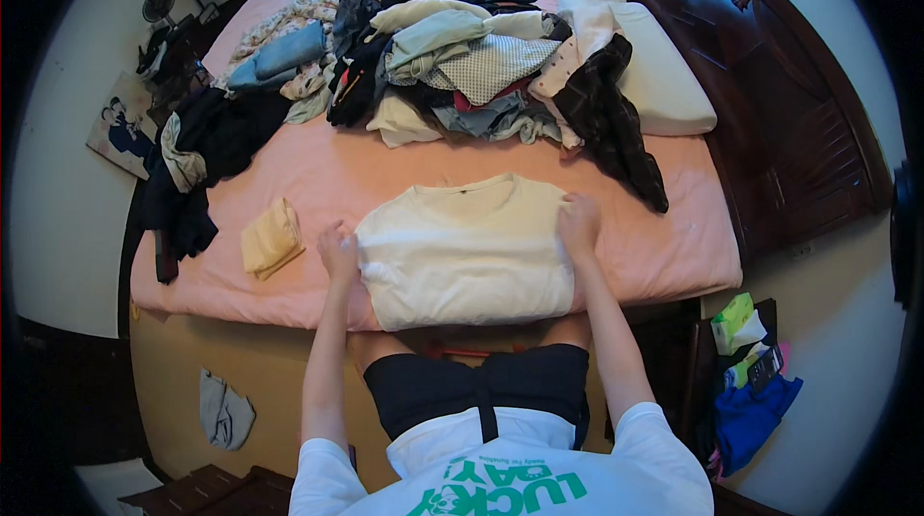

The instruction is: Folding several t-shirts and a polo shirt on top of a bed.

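Note:
A cream-white knitted top (465, 256) lies spread on the pink bed sheet (635, 256), its round neckline pointing away from me. Its lower edge reaches the near side of the mattress. My left hand (339, 253) grips the top at its left side, fingers curled on the fabric. On the opposite side, near the shoulder, my right hand (580, 223) pinches the cloth. No sleeves show spread out to the sides. To the left of my left hand rests a small folded pale-yellow cloth (273, 239).
A large heap of mixed clothes (462, 61) covers the bed's far middle. Dark garments (209, 140) hang over the left edge. White pillows (660, 75) lie against the dark wooden headboard (772, 97). A grey garment (225, 411) is on the floor. A tissue pack (735, 325) sits at right.

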### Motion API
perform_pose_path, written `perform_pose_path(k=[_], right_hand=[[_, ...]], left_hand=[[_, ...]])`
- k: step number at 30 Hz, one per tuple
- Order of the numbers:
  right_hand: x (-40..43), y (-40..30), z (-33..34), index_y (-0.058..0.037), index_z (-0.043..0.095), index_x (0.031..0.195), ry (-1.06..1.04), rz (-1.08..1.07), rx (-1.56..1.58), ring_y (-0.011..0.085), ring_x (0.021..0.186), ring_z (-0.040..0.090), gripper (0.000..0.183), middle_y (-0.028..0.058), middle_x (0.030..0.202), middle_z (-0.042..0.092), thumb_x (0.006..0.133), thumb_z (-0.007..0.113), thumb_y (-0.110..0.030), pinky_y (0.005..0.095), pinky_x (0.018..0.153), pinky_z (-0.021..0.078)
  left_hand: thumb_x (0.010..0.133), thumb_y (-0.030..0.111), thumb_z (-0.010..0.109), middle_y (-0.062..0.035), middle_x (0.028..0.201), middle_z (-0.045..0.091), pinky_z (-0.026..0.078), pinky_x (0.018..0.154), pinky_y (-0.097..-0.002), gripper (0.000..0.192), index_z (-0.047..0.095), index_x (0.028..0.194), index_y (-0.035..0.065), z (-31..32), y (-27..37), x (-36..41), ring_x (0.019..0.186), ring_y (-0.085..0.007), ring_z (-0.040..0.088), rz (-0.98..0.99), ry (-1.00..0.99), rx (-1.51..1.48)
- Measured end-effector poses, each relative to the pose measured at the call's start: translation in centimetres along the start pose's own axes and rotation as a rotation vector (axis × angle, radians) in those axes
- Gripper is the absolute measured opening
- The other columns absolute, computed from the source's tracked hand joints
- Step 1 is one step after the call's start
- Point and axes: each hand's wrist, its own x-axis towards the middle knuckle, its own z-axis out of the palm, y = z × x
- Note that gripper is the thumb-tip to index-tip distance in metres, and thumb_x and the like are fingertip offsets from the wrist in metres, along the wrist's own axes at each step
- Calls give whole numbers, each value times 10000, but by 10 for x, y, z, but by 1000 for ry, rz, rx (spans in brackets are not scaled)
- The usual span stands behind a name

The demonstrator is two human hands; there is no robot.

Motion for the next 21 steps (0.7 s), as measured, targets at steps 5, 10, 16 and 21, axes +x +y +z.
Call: perform_pose_path(k=[5,10,16,21], right_hand=[[-16,-40,38,-74,387,1222,-814,-355,-119,310,1190,314,477,137,1294,346,803,475,-283,416,974,269],[13,-53,37,-92,280,1315,-891,-380,-309,275,1288,181,566,124,1382,228,835,441,-344,415,1042,160],[48,-31,50,-86,461,1163,-698,42,-327,254,1150,386,447,114,1223,444,777,565,-285,406,916,299],[53,-14,66,-81,559,947,-566,227,-409,232,883,558,285,83,887,613,740,609,-271,374,777,350]], left_hand=[[752,214,568,-141,1186,420,286,924,-453,440,452,1157,86,32,54,-5,1151,-311,334,718,-149,365],[763,263,565,-106,1195,414,297,898,-454,380,475,1103,118,52,54,29,1148,-280,331,306,-264,318],[761,235,571,-115,880,558,397,714,-398,184,518,858,89,43,70,79,856,-289,518,127,-496,302],[774,216,555,-139,693,564,402,595,-414,174,481,762,59,47,59,78,673,-343,545,271,-304,238]])
